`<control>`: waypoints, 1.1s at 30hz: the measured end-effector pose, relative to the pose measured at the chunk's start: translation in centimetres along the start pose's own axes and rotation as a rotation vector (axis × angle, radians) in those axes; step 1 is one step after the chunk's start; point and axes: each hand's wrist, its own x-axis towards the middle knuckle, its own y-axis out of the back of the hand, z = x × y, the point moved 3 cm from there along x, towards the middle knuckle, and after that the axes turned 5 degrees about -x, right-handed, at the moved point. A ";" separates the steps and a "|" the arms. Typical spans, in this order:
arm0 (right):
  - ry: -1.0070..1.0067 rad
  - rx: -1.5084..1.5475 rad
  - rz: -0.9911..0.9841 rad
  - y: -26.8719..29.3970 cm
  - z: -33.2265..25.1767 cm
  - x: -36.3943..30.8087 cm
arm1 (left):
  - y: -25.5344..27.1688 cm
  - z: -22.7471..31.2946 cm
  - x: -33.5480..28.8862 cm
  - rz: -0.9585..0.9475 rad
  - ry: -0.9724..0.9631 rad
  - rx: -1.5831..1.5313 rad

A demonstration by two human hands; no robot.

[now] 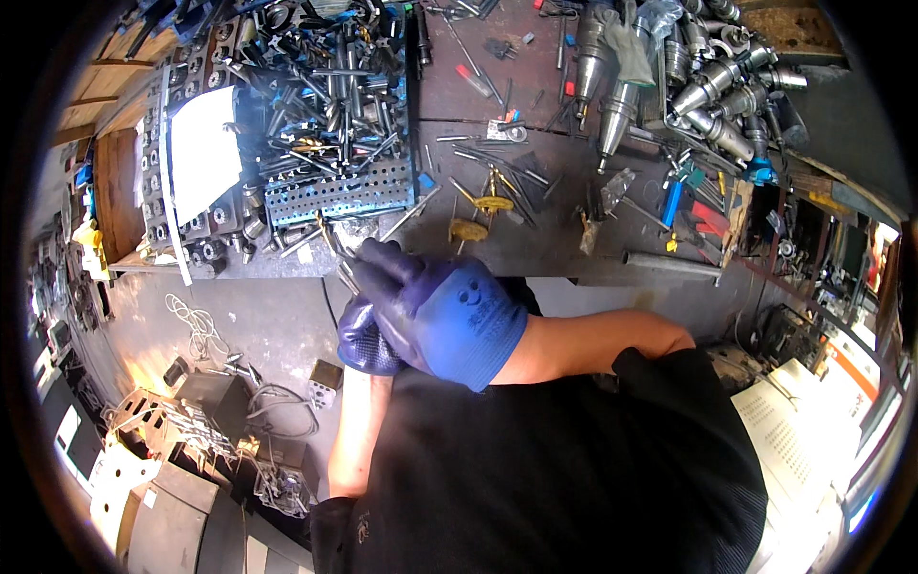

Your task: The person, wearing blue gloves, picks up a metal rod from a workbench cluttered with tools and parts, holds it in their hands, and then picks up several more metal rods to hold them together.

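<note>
Both my hands wear blue and purple coated work gloves and meet at the front edge of the workbench (535, 251). My right hand (435, 301) lies over my left hand (361, 335) and covers part of it. A short shiny metal rod (348, 278), like a cutter shank, juts up from between the closed hands. My left fingers are curled around its lower part. The right fingers are bent and pressed together; what they hold is hidden. Just beyond the fingertips is a slim metal bit (328, 232), below a perforated blue metal tray (335, 194).
Many drill bits and milling cutters (335, 105) are heaped in the tray. A white sheet (206, 158) lies left, over toolholders. Loose bits, two yellowish round pieces (468, 231) and a grey tube (671, 265) lie right. Large tapered toolholders (622, 115) stand farther back. Cables (287, 407) lie below.
</note>
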 end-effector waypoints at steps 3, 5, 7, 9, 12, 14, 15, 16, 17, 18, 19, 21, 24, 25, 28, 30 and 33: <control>0.100 0.024 -0.019 0.9 0.0 -0.2 | -0.9 -0.5 0.6 -0.009 -0.053 -0.070; 0.065 0.267 0.100 1.1 1.5 -1.2 | -0.5 0.2 0.4 0.009 0.000 0.020; -0.011 0.341 0.160 1.4 4.4 -1.3 | -0.8 0.5 0.3 0.113 -0.031 0.063; -0.194 0.230 0.129 1.3 8.5 -3.0 | -3.0 -0.6 1.1 -0.085 -0.043 0.000; -0.314 -0.207 0.015 -0.6 13.5 -5.0 | -3.1 -0.5 1.2 -0.109 -0.029 -0.010; -0.283 -0.265 -0.004 -2.8 15.5 -5.7 | -3.2 -0.5 1.4 -0.120 -0.011 -0.014; -0.268 -0.295 -0.013 -3.8 16.3 -6.0 | -3.3 -0.5 1.5 -0.115 -0.005 -0.011; -0.262 -0.284 -0.013 -4.3 17.0 -6.0 | -3.4 -0.4 1.5 -0.110 -0.003 -0.006; -0.256 -0.272 -0.012 -4.7 17.5 -6.0 | -3.5 -0.5 1.5 -0.117 -0.018 0.016; -0.247 -0.260 -0.011 -4.8 17.9 -5.8 | -3.6 -0.6 1.5 -0.119 -0.021 0.028; -0.245 -0.264 -0.006 -4.7 18.1 -5.8 | -3.8 -0.6 1.5 -0.121 -0.024 0.040; -0.242 -0.275 0.002 -4.1 18.5 -5.7 | -3.9 -0.6 1.4 -0.107 -0.030 0.039; -0.286 -0.278 0.222 -1.8 19.4 -4.1 | -3.9 -0.4 1.2 -0.089 -0.037 0.106; -0.313 -0.295 0.243 -1.1 19.9 -3.4 | -3.9 -0.4 1.1 -0.095 -0.047 0.086; -0.361 -0.358 0.326 0.5 22.2 -1.2 | -3.9 -0.4 0.9 -0.112 -0.068 0.029; -0.340 -0.411 0.407 1.2 23.2 0.2 | -3.9 -0.5 0.8 -0.103 -0.074 0.015; -0.285 -0.440 0.229 1.4 22.3 1.5 | -4.0 -0.5 0.6 -0.097 -0.078 -0.004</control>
